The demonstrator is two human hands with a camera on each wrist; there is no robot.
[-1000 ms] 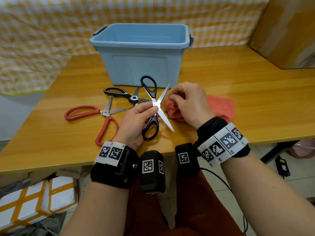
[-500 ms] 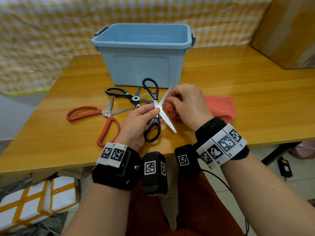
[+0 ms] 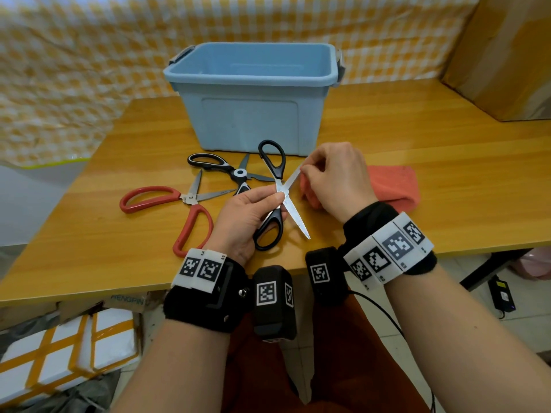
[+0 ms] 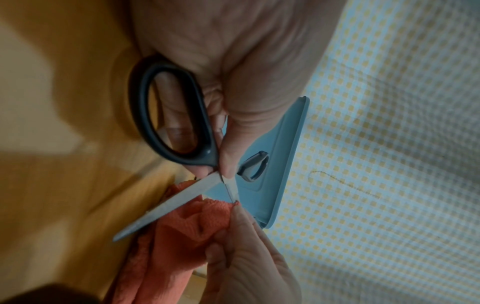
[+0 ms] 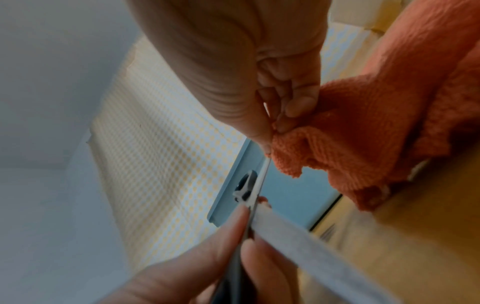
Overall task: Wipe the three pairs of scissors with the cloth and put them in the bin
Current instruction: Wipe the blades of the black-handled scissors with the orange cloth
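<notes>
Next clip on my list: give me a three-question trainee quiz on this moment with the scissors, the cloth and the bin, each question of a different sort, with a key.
1. True or false: the light blue plastic bin already holds a pair of scissors.
2. Multiple choice: the left hand grips the open black-handled steel scissors at A) a blade tip, B) the pivot, C) the far handle loop.
3. Fill in: the right hand pinches the orange terry cloth around one ____ of those scissors.

Key: 1 false, its visible inside is bare, and the red-handled scissors and the grey-and-black-handled scissors lie on the wooden table. 2 B. 3 blade.
</notes>
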